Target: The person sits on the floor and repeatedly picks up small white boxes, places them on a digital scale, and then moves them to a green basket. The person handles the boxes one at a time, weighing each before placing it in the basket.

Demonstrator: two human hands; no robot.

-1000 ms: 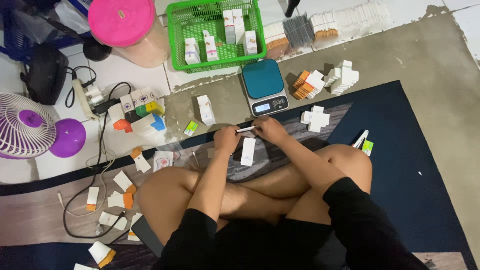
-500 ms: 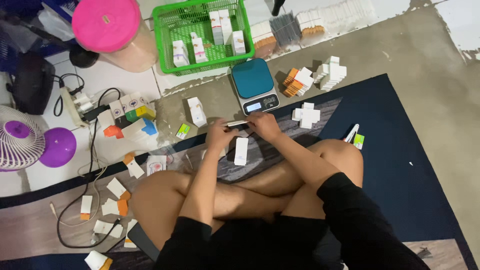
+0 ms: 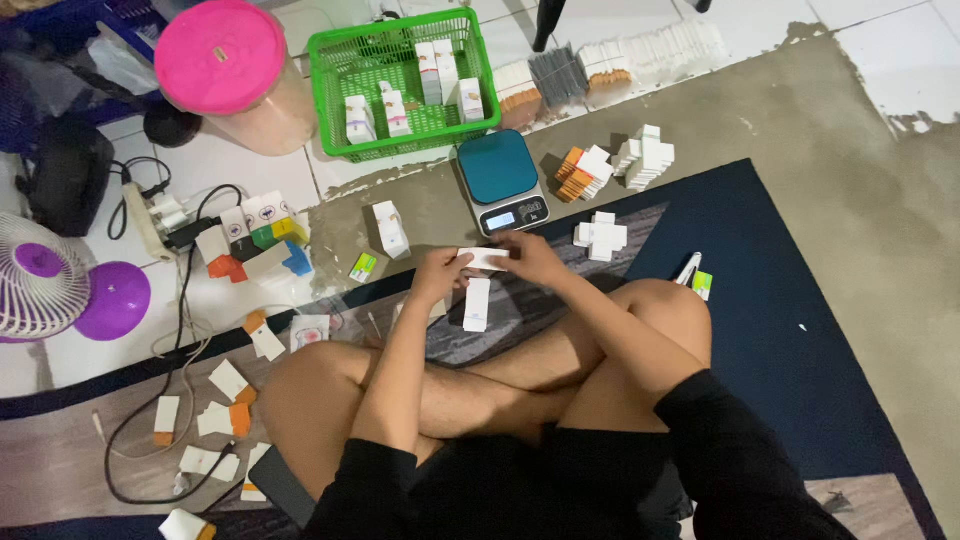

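Note:
I sit cross-legged on a dark blue mat (image 3: 800,330). My left hand (image 3: 440,272) and my right hand (image 3: 530,257) together hold a small flat white carton (image 3: 483,259) between them, just in front of a digital scale (image 3: 500,180) with a teal platform. Another flat white carton (image 3: 477,304) lies on the mat right below my hands. A small upright white box (image 3: 389,229) stands to the left of the scale.
A green basket (image 3: 416,112) with several white boxes sits at the back, beside a pink-lidded jar (image 3: 226,72). Stacks of flat cartons (image 3: 620,55) and folded cartons (image 3: 600,236) lie right of the scale. A fan (image 3: 45,285), power strip (image 3: 165,215) and scattered cartons (image 3: 215,420) lie left.
The view has shifted slightly; my hands stay together on the white carton in front of the scale, turning it a little.

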